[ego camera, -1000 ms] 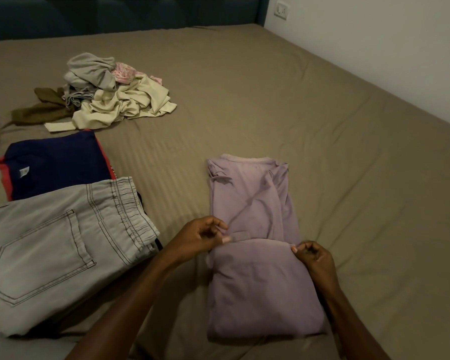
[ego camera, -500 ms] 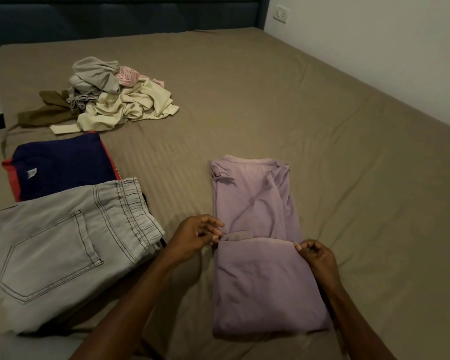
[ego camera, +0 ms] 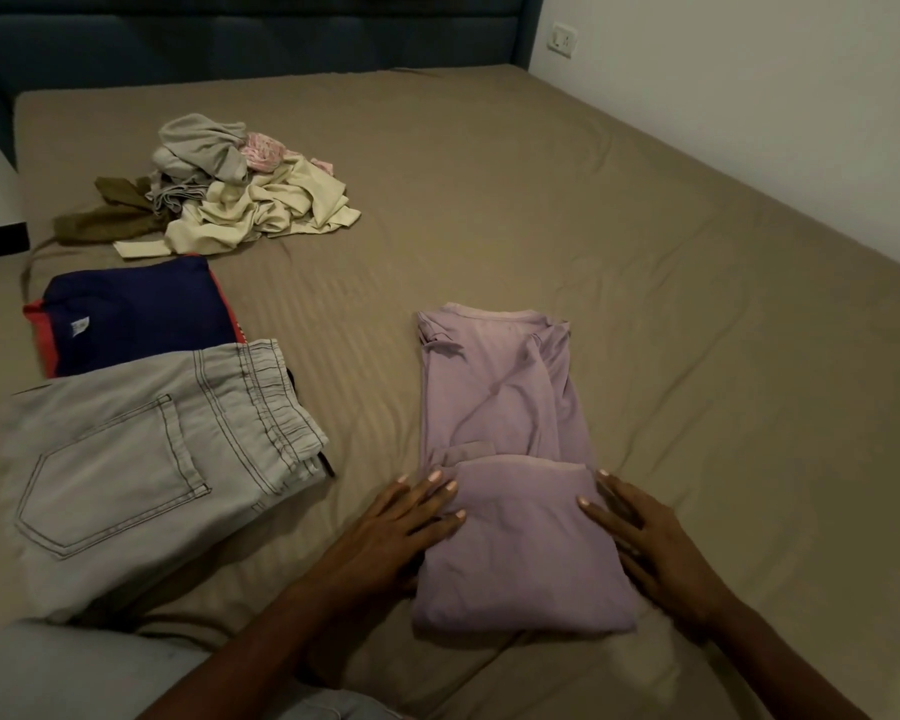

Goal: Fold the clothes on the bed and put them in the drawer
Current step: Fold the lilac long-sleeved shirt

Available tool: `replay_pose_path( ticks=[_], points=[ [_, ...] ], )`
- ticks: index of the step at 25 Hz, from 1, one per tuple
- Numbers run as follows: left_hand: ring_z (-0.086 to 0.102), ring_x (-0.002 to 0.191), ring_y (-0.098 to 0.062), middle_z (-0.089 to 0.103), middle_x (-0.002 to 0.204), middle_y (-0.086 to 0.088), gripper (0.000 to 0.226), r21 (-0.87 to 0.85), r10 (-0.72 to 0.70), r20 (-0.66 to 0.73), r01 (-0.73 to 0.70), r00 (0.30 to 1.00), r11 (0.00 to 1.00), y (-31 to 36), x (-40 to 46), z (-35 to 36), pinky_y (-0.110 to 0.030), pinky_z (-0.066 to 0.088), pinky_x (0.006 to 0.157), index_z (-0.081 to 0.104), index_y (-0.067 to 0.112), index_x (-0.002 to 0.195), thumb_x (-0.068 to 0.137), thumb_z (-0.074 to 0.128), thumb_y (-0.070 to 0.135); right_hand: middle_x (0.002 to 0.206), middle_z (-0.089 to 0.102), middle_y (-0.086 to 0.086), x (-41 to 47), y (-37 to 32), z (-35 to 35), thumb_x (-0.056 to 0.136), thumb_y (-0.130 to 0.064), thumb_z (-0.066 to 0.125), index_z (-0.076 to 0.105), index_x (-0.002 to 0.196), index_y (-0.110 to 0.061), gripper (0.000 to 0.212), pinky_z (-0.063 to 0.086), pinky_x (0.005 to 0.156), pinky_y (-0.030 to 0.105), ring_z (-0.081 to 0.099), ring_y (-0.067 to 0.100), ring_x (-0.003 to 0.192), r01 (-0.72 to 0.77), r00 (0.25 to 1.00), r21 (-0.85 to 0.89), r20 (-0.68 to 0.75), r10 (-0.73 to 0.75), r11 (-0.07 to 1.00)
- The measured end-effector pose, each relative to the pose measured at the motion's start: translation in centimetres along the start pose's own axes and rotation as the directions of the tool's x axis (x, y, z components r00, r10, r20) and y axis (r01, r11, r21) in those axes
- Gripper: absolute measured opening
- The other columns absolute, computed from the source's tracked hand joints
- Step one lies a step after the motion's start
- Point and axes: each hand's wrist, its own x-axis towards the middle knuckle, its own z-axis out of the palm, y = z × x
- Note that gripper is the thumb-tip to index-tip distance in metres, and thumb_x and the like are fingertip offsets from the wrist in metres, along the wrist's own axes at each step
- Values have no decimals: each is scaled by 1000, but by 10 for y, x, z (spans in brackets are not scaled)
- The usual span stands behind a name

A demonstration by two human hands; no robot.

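Left hand (ego camera: pixel 411 517) flat, fingers straight, pressing the shirt (ego camera: pixel 505 459) at 9 o'clock; right hand (ego camera: pixel 645 543) likewise flat at 3 o'clock.

I've let go of the folded edge I was pinching: my left hand (ego camera: pixel 409 527) and right hand (ego camera: pixel 645 543) now lie flat, fingers straight, pressing the lilac shirt (ego camera: pixel 510 511) at either side of its fold.
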Motion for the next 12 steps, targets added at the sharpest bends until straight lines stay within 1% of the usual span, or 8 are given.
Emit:
replay_pose_path(
  ticks=[2, 3, 4, 6, 7, 8, 10, 12],
  points=[
    [5, 159, -26, 17, 170, -7, 92, -10, -33, 7, 33, 999, 999, 2, 3, -1, -49, 18, 121, 27, 28, 161, 84, 60, 64, 172, 14, 6, 5, 5, -6, 88, -14, 64, 32, 161, -24, 80, 30, 121, 42, 17, 26, 158, 133, 984, -29, 125, -128, 991],
    [3, 159, -25, 14, 171, -6, 94, -28, -37, 19, 37, 999, 999, 3, 4, -1, -48, 16, 122, 24, 28, 162, 83, 60, 64, 173, 12, 6, 9, 8, -9, 84, -11, 68, 28, 162, -22, 88, 29, 121, 41, 14, 26, 159, 173, 970, -30, 177, -166, 984],
    [1, 159, -24, 10, 172, -5, 96, -52, -43, 34, 45, 998, 998, 5, 5, -1, -46, 12, 124, 21, 29, 163, 82, 60, 64, 173, 11, 5, 13, 12, -14, 83, -12, 71, 26, 163, -21, 92, 26, 122, 40, 13, 27, 159, 210, 958, -39, 208, -198, 977],
    [-3, 159, -23, 1, 172, -2, 97, -112, -70, 82, 79, 994, 991, 8, 7, -5, -45, 7, 125, 13, 33, 164, 84, 58, 63, 173, 11, 4, 23, 21, -20, 91, -23, 71, 26, 163, -22, 85, 19, 125, 39, 12, 26, 159, 277, 943, -108, 222, -248, 955],
    [-4, 159, -21, -2, 173, 0, 94, -117, -91, 85, 100, 992, 988, 10, 10, -7, -46, 10, 125, 9, 36, 164, 87, 57, 60, 173, 12, 3, 28, 25, -20, 97, -31, 66, 26, 163, -23, 77, 18, 125, 41, 12, 26, 159, 314, 936, -165, 219, -275, 935],
    [-3, 159, -19, -3, 172, 3, 90, -110, -113, 79, 121, 991, 987, 10, 12, -9, -46, 14, 123, 7, 38, 163, 90, 56, 57, 172, 14, 3, 33, 28, -16, 102, -36, 58, 26, 163, -24, 70, 20, 125, 43, 14, 25, 159, 345, 930, -213, 210, -302, 914],
    [6, 159, -17, 0, 172, 7, 84, -96, -140, 51, 144, 989, 985, 14, 18, -12, -44, 24, 118, 6, 42, 162, 92, 52, 50, 172, 17, 1, 34, 31, -3, 106, -35, 44, 25, 163, -23, 61, 24, 122, 45, 18, 23, 158, 376, 920, -233, 209, -332, 897],
    [17, 156, -14, 9, 171, 11, 78, -122, -158, 7, 158, 987, 980, 15, 26, -16, -39, 27, 112, 12, 44, 161, 91, 46, 46, 170, 24, -1, 35, 29, 9, 103, -29, 43, 31, 161, -24, 60, 25, 122, 42, 24, 20, 156, 341, 935, -179, 162, -314, 923]
  ],
)
